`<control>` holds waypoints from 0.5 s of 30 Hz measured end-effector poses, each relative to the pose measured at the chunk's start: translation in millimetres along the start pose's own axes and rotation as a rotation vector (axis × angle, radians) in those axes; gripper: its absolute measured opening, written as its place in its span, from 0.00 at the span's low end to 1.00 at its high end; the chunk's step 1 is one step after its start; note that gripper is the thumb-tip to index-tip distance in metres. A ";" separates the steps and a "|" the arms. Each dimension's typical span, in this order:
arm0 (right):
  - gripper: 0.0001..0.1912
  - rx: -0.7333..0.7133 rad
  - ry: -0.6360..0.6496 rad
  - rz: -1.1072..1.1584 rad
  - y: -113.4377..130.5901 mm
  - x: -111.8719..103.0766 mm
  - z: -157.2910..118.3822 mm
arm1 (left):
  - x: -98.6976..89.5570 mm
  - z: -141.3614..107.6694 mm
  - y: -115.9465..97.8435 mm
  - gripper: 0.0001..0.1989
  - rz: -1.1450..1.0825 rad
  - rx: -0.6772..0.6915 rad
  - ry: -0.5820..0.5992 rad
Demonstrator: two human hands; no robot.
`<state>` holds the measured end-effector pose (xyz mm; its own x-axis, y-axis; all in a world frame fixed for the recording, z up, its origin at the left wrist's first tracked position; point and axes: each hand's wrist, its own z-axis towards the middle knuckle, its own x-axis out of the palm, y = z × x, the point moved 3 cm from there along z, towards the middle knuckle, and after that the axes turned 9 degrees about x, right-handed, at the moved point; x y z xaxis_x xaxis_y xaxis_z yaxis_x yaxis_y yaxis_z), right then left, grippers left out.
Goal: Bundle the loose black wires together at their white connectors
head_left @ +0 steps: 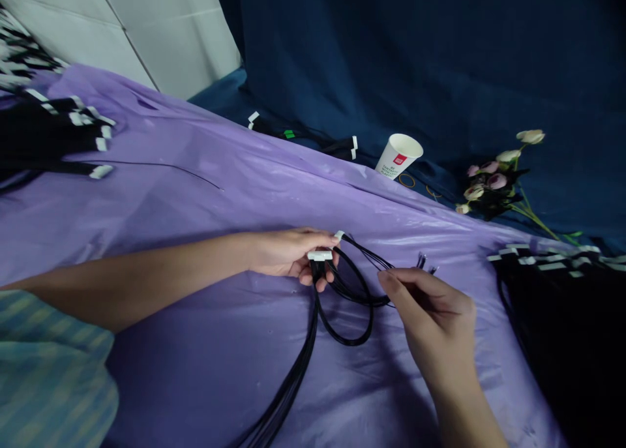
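Two grips busy over the purple surface (pixel 205 383). Left hand (pixel 299 255) pinches a small white connector (pixel 339 236), wider white connector (pixel 320 255) against its fingers. Right hand (pixel 430 311), at four o'clock from these, apparently pinching thin black wires (pixel 364 247). Black cable harness (pixel 296 373) trails toward seven. Risk: tugging could snag the loop (pixel 347 342) at five; slack pinch could lose a wire.

Up at the tabletop's (pixel 195 220) far edge, the paper cup (pixel 396 152) had the only lettering: "BE" on top, blurred capitals below, its red label (pixel 400 160) unreadable!
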<state>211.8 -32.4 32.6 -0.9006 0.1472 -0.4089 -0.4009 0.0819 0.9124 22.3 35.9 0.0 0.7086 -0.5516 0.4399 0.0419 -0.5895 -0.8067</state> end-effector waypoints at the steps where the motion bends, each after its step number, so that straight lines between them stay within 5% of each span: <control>1: 0.06 -0.001 0.011 0.001 -0.2 -0.1 0.2 | -0.3 -0.1 0.2 0.12 -0.002 0.006 0.005; 15: 0.06 0.037 0.050 0.065 -6.1 -2.0 2.3 | -8.6 6.4 11.4 0.13 -0.037 0.038 0.062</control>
<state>216.4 -30.8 27.8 -0.9322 0.1036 -0.3467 -0.3356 0.1105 0.9355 21.1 37.7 -15.5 0.6614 -0.5660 0.4922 0.0949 -0.5878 -0.8034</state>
